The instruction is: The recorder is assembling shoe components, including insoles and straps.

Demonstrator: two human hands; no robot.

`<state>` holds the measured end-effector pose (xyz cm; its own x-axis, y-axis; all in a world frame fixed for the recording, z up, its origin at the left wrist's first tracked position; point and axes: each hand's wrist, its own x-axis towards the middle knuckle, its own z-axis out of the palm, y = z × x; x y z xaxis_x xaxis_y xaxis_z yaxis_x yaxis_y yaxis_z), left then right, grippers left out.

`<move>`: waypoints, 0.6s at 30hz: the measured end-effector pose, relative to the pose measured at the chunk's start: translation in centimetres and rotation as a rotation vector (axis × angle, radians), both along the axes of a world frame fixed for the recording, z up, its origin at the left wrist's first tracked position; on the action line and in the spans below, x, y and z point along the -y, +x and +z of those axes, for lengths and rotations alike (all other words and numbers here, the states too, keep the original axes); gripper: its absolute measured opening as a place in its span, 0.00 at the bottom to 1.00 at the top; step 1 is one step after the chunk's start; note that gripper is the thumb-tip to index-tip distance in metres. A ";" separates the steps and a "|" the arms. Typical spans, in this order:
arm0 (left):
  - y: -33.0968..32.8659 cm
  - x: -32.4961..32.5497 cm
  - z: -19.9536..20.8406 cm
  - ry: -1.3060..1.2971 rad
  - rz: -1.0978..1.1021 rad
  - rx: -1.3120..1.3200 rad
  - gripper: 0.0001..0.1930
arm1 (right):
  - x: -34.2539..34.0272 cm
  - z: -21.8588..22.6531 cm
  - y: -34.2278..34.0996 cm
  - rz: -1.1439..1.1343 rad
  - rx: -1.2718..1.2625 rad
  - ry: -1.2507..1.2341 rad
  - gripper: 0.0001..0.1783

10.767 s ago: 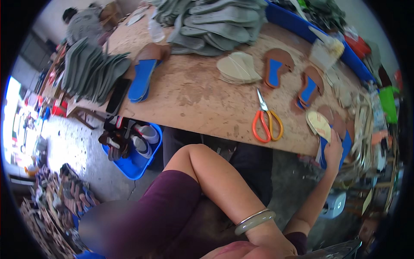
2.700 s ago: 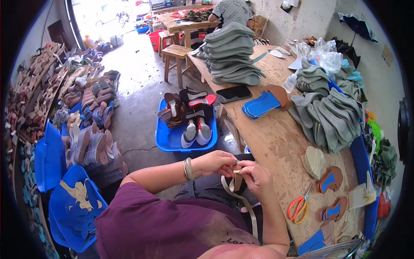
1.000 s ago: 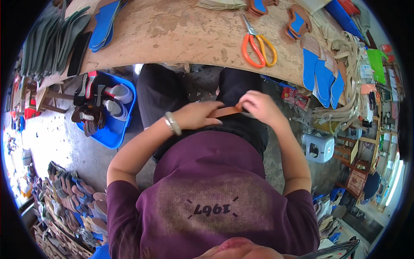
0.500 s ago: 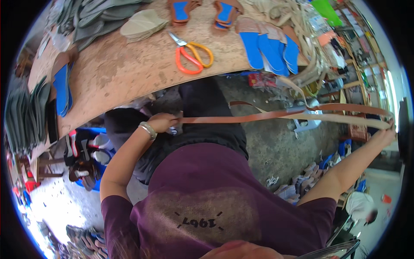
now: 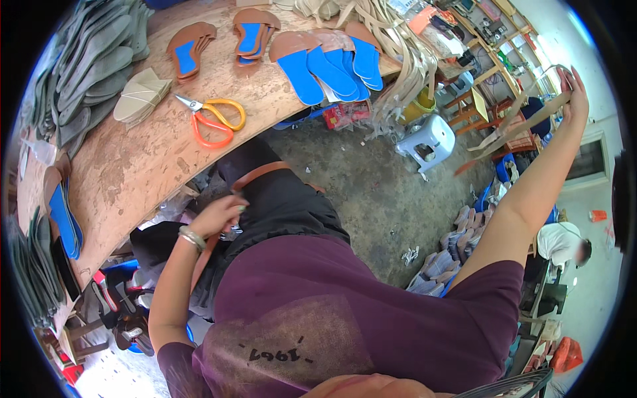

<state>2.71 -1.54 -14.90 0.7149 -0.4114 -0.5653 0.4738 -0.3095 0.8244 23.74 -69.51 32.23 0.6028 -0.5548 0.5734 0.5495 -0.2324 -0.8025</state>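
My left hand (image 5: 222,214) is closed on a brown strap (image 5: 262,172) in front of my lap. One end of that strap lies across my dark trouser leg, and the other hangs below my wrist. My right hand (image 5: 576,106) is raised far out to the right, its fingers pinching beige strips (image 5: 521,129) that trail toward the floor, slightly blurred. On the table, scissors (image 5: 213,123) with orange and yellow handles lie partly open. Near them are a bundle of beige cut pieces (image 5: 141,97) and blue-and-brown insoles (image 5: 325,66).
The wooden table (image 5: 166,152) curves across the front left, with grey soles (image 5: 103,73) piled on it. More beige straps (image 5: 408,79) hang off its right end. A light plastic stool (image 5: 428,141) stands on the floor. Another person (image 5: 561,242) is at the far right.
The strap was stretched between both hands; now each hand has a separate length. My right arm has swung up and outward, my left hand has lowered, and the view has turned right.
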 end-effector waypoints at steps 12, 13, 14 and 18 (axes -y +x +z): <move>0.5 15.0 17.6 -0.094 -0.180 1.194 0.28 | -30.7 -0.9 -8.8 0.531 -0.170 -1.269 0.21; 1.2 14.0 19.0 -0.226 -0.079 0.994 0.34 | -32.3 -1.5 -9.4 0.587 -0.095 -1.279 0.21; 1.3 13.5 19.3 -0.580 -0.067 0.801 0.40 | -34.3 -2.3 -10.2 0.661 -0.008 -1.287 0.21; 0.8 11.2 23.0 -1.557 0.267 0.326 0.52 | -41.2 -5.8 -15.5 0.750 0.035 -1.392 0.19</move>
